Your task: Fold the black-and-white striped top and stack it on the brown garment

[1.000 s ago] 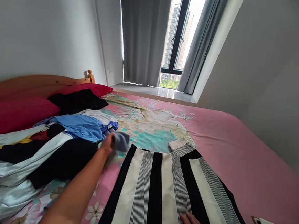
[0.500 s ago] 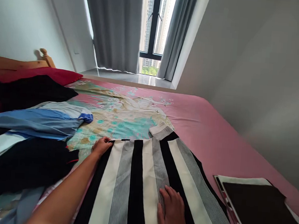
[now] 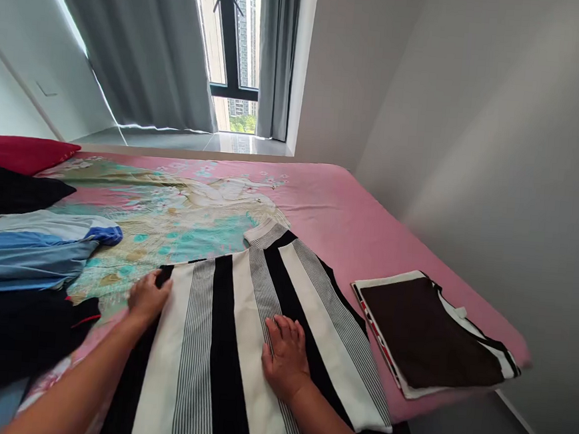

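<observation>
A shirt (image 3: 220, 332) with black, white and finely lined grey stripes lies spread on the bed, one short sleeve (image 3: 268, 233) sticking out at the far side. My left hand (image 3: 149, 294) is at the shirt's far left corner, its fingers closed on the black edge. On the middle of the striped cloth rests my right hand (image 3: 287, 354), palm down with the fingers slightly bent and nothing in them. The shirt's near part runs out of view at the bottom.
Folded clothes, a brown one (image 3: 426, 328) on top, are stacked at the bed's right edge. To the left lie a blue shirt (image 3: 30, 257), dark garments (image 3: 14, 336) and a red pillow (image 3: 28, 154). Pink patterned bedding (image 3: 334, 214) spreads beyond; a grey wall (image 3: 452, 123) rises on the right.
My view has swung right, so the folded stack shows more fully. My left hand stays at the shirt's corner, and my right hand still lies flat on the stripes.
</observation>
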The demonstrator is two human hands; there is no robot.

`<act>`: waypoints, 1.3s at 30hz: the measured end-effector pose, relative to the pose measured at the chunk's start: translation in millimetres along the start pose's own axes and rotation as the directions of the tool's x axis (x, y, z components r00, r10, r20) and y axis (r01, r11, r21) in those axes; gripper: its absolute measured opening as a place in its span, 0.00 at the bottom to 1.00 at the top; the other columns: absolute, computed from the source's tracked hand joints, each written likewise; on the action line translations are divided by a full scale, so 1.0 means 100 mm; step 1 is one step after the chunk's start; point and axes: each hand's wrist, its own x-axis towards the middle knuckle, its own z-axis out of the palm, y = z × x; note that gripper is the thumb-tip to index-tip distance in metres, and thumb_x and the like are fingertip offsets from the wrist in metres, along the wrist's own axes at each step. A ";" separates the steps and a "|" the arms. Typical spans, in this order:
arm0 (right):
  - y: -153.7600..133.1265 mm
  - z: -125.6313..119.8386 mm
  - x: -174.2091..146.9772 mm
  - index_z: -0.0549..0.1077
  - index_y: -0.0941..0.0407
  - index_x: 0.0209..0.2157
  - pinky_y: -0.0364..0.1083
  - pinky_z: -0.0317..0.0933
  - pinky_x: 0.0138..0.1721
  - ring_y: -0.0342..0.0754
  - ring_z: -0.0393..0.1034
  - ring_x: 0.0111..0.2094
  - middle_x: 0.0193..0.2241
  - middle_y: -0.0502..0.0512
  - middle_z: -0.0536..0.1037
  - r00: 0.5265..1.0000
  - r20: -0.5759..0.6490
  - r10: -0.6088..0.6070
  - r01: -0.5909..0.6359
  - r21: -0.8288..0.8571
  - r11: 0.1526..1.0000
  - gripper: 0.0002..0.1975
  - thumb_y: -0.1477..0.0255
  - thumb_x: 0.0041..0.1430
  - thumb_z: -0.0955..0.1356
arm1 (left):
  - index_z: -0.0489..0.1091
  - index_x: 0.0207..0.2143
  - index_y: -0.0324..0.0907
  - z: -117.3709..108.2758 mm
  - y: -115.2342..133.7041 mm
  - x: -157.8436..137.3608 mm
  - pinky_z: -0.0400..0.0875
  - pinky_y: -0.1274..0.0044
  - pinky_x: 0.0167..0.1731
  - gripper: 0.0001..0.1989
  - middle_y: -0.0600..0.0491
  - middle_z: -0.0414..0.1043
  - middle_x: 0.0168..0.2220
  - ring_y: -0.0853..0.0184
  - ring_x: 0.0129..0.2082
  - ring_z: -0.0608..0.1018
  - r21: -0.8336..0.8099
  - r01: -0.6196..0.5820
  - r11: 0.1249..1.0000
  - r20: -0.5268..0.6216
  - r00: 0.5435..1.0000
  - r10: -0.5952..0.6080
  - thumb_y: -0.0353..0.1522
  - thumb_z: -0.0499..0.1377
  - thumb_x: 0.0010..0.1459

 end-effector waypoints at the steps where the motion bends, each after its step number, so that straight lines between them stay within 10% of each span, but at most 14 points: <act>1: 0.00 0.00 -0.01 0.58 0.48 0.58 0.56 0.34 0.63 0.50 0.48 0.60 0.58 0.51 0.60 1.000 -0.003 -0.001 0.001 -0.002 1.000 0.23 0.61 0.61 0.59 | 0.68 0.45 0.39 0.04 0.07 -0.27 0.53 0.63 0.59 0.20 0.43 0.66 0.52 0.53 0.58 0.63 0.036 -0.067 0.997 0.017 0.998 0.066 0.33 0.61 0.47; 4: 0.00 -0.02 -0.04 0.59 0.49 0.57 0.56 0.33 0.63 0.50 0.47 0.60 0.57 0.52 0.61 1.000 -0.014 -0.004 0.004 -0.014 1.000 0.23 0.62 0.61 0.58 | 0.67 0.51 0.44 0.20 0.29 -1.18 0.48 0.64 0.61 0.20 0.48 0.61 0.59 0.57 0.61 0.58 0.169 -0.479 0.861 0.294 0.859 0.419 0.37 0.55 0.55; 7: -0.02 -0.03 -0.06 0.59 0.50 0.57 0.56 0.33 0.62 0.51 0.47 0.60 0.57 0.53 0.61 0.999 -0.030 -0.013 0.013 -0.019 1.000 0.23 0.64 0.60 0.59 | 0.62 0.57 0.49 0.32 0.49 -1.90 0.39 0.59 0.61 0.24 0.51 0.53 0.63 0.56 0.63 0.53 0.224 -0.584 0.780 0.507 0.754 0.418 0.40 0.51 0.59; 12: -0.01 -0.19 -0.06 0.61 0.51 0.55 0.55 0.37 0.61 0.49 0.49 0.59 0.57 0.53 0.62 0.999 0.036 -0.009 0.008 0.027 1.000 0.22 0.62 0.60 0.59 | 0.55 0.61 0.50 0.06 0.47 -2.19 0.32 0.55 0.60 0.27 0.50 0.47 0.65 0.56 0.64 0.51 0.379 -0.548 0.745 0.557 0.779 0.289 0.43 0.50 0.59; 16: 0.47 -0.52 -0.41 0.61 0.54 0.57 0.63 0.33 0.60 0.53 0.47 0.61 0.60 0.58 0.58 0.987 0.085 0.139 -0.132 -0.083 0.988 0.25 0.59 0.61 0.58 | 0.55 0.61 0.47 -0.46 0.02 -2.17 0.31 0.56 0.60 0.30 0.49 0.46 0.65 0.57 0.64 0.50 0.571 -0.433 0.697 0.464 0.871 0.161 0.45 0.49 0.58; 20: 1.28 -0.77 -1.32 0.63 0.59 0.55 0.60 0.40 0.60 0.55 0.48 0.61 0.58 0.62 0.61 0.977 -0.137 0.162 -0.175 -0.087 0.981 0.26 0.59 0.60 0.57 | 0.58 0.59 0.44 -0.94 -0.43 -2.48 0.37 0.58 0.61 0.29 0.47 0.49 0.64 0.56 0.64 0.51 0.605 -0.294 0.740 0.257 0.952 0.168 0.44 0.48 0.57; 23: 1.70 -0.76 -2.12 0.67 0.61 0.49 0.56 0.52 0.57 0.55 0.59 0.55 0.52 0.64 0.68 0.927 -0.268 0.260 -0.225 0.154 0.962 0.30 0.52 0.55 0.59 | 0.63 0.53 0.42 -1.08 -0.60 -2.92 0.47 0.63 0.60 0.26 0.44 0.60 0.58 0.55 0.60 0.59 0.470 -0.188 0.862 0.022 0.979 0.201 0.45 0.50 0.56; 26: 1.81 -0.64 -2.69 0.72 0.59 0.41 0.55 0.63 0.48 0.56 0.70 0.44 0.41 0.63 0.76 0.822 -0.103 0.561 -0.475 0.419 0.774 0.32 0.46 0.47 0.62 | 0.63 0.47 0.41 -0.99 -0.67 -3.35 0.61 0.65 0.53 0.24 0.43 0.68 0.48 0.55 0.51 0.70 0.128 0.046 0.991 -0.189 0.982 -0.021 0.47 0.53 0.53; 30: 1.63 -0.56 -2.79 0.76 0.56 0.31 0.57 0.62 0.50 0.61 0.68 0.46 0.39 0.63 0.77 0.818 -0.012 0.576 -0.512 0.444 0.735 0.32 0.42 0.37 0.64 | 0.63 0.44 0.39 -0.79 -0.71 -3.59 0.69 0.69 0.46 0.29 0.43 0.71 0.44 0.56 0.46 0.74 -0.357 0.380 0.853 0.077 0.922 -0.379 0.45 0.63 0.42; 35: 1.34 -0.70 -2.57 0.73 0.56 0.21 0.54 0.66 0.39 0.59 0.71 0.36 0.28 0.60 0.77 0.832 0.030 0.553 -0.518 0.396 0.758 0.28 0.44 0.32 0.65 | 0.68 0.42 0.39 -0.89 -0.66 -3.54 0.71 0.72 0.41 0.29 0.46 0.74 0.42 0.57 0.43 0.76 -0.508 0.531 0.678 0.391 0.844 -0.368 0.41 0.68 0.37; 39: 1.26 -0.90 -2.65 0.70 0.56 0.29 0.47 0.66 0.32 0.53 0.71 0.30 0.24 0.53 0.76 0.704 0.251 0.665 -0.666 0.558 0.494 0.29 0.45 0.36 0.64 | 0.71 0.35 0.36 -1.14 -0.65 -3.58 0.72 0.73 0.35 0.26 0.48 0.75 0.32 0.60 0.34 0.77 -0.399 0.636 0.660 0.556 0.741 -0.378 0.44 0.69 0.36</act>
